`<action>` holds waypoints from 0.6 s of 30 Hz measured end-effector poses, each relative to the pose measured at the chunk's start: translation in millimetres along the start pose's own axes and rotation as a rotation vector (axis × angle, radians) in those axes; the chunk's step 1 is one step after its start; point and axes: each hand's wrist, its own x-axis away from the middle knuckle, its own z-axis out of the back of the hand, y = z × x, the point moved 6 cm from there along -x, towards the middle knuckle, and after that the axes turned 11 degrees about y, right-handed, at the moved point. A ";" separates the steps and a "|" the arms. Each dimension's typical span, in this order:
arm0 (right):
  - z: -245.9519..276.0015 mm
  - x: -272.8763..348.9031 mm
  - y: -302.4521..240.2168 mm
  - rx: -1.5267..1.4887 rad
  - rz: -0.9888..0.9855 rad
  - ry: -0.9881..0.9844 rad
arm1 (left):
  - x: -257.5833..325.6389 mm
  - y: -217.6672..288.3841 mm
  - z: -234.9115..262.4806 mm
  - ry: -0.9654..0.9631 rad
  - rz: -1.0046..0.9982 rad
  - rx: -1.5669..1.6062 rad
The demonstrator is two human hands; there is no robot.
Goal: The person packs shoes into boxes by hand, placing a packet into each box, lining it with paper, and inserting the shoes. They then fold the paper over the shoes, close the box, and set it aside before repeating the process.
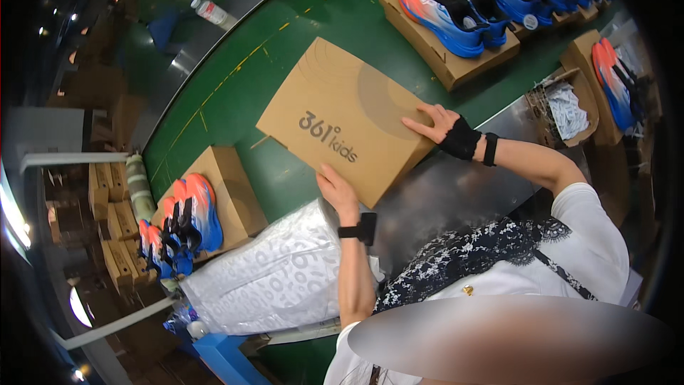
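A closed brown cardboard shoebox [342, 110] lies on the green conveyor belt [242, 93] in front of me. My left hand [335, 192] grips its near edge with the thumb on top. My right hand [436, 125], with a black wrap at the wrist, lies flat with spread fingers on the lid near its right corner. Both forearms wear black bands.
Orange-and-blue sneakers [187, 221] rest on a box [231, 196] at the left, and more pairs [456, 7] on boxes run along the belt at top right. A stack of white patterned wrapping paper [271, 278] lies near my left arm. A bottle [210, 11] stands far left.
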 end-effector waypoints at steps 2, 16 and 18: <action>2.6 11.1 -0.6 -0.032 -0.006 0.059 | 3.0 15.8 0.2 0.014 -0.220 -0.106; 34.6 -99.1 47.2 -0.537 -0.311 0.391 | -17.6 50.2 57.5 -0.170 0.692 0.632; -32.9 -69.7 40.5 -0.597 -0.365 0.039 | -12.8 57.4 123.3 -0.077 0.622 0.721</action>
